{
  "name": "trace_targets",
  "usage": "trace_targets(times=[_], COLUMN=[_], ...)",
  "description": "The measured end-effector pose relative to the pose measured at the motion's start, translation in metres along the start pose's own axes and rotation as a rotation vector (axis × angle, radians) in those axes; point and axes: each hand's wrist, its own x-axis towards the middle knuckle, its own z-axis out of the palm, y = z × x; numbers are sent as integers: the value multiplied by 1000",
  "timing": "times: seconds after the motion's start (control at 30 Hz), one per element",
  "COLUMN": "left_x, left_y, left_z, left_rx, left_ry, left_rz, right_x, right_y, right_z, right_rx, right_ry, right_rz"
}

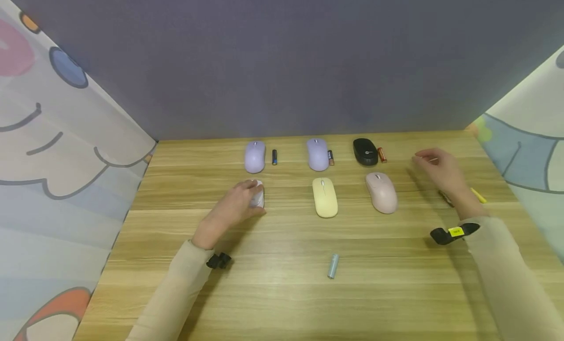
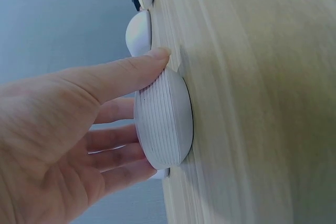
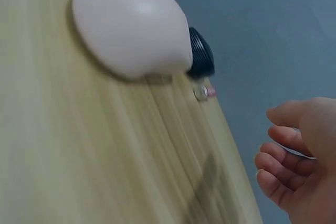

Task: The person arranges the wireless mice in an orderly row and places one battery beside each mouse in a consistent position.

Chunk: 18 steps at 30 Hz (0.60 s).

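Observation:
My left hand (image 1: 234, 207) holds a white computer mouse (image 1: 258, 196) by its two sides, thumb at the near end and fingers around the far end. In the left wrist view the mouse (image 2: 165, 119) shows a ridged back and stands on the wooden table. Most of it is covered by the hand in the head view. Over the right part of the table hovers my right hand (image 1: 442, 170), its fingers loosely bent; in the right wrist view no object shows between them. Nearest to it are a red battery (image 1: 382, 155) and a pale pink mouse (image 1: 381, 193).
Along the back lie two lilac mice (image 1: 255, 157), a black mouse (image 1: 365, 151) and dark batteries (image 1: 274, 157). A yellow mouse (image 1: 325, 197) is mid-table, with a light blue battery (image 1: 333, 266) in front. A yellow-handled object (image 1: 478, 195) lies partly behind the right wrist. A grey panel (image 1: 308, 62) borders the back.

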Motion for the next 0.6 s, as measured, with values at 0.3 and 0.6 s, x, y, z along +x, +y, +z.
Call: trace_targets(times=[0.3, 0.6], left_x=[-2, -2], left_y=[-1, -2], left_z=[0, 0], left_rx=[1, 9], left_ry=[-1, 14], left_rz=[4, 24], right_x=[-24, -38], right_y=[32, 60], right_z=[-21, -31], right_rx=[1, -79], right_ry=[72, 137], right_rz=[54, 45])
